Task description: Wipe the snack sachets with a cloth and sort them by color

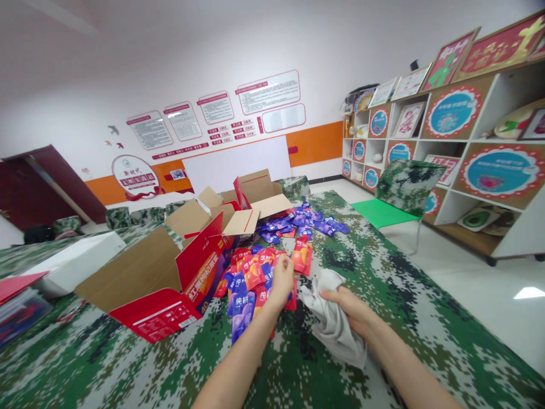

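My right hand [351,307] is closed around a crumpled grey cloth [336,332], which droops toward the camouflage-patterned table cover. Over the heap of small sachets, my left hand [284,278] has its fingers curled together; whether anything is pinched in them cannot be made out. Red sachets [253,274] and purple sachets [243,312] lie mixed under and to the left of that hand. Just to its right is another red sachet [301,255]. The cloth is beside the heap, with its upper end close to my left hand.
An opened red carton [157,312] stands left of the heap, and more open cartons [259,190] are behind it. Purple sachets [310,218] are spread farther back. A white box [80,261] is at far left. A green-seated chair [383,211] stands by the table's right edge.
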Action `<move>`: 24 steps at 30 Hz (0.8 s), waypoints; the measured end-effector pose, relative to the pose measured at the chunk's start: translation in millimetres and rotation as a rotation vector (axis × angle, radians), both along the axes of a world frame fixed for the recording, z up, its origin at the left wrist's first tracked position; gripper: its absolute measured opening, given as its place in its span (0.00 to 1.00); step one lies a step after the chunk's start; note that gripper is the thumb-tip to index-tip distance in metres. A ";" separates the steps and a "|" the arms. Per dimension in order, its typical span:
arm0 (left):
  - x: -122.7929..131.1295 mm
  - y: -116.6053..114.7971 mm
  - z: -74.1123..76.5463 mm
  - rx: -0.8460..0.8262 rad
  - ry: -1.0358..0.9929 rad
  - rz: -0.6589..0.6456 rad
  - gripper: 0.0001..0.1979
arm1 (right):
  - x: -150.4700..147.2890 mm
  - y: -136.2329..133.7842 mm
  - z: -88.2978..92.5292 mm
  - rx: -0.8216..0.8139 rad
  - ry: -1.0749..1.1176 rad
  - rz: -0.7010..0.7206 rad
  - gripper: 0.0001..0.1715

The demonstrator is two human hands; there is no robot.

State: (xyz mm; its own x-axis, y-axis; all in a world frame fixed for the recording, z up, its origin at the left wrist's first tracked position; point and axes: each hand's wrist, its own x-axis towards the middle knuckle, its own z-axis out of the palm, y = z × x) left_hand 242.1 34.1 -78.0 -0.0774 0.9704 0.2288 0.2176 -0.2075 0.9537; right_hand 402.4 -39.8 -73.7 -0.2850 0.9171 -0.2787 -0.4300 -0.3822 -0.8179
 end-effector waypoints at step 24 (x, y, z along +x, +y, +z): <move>58.5 114.9 4.9 -0.025 0.953 0.007 0.09 | 11.9 26.1 -28.3 0.057 -0.384 -0.433 0.29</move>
State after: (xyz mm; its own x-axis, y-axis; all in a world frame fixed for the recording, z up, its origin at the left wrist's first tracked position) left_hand 300.6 149.0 -73.1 0.1252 0.9761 0.1779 0.9069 -0.1853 0.3785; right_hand 414.3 -13.7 -102.0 0.2312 0.9442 -0.2346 -0.2057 -0.1882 -0.9604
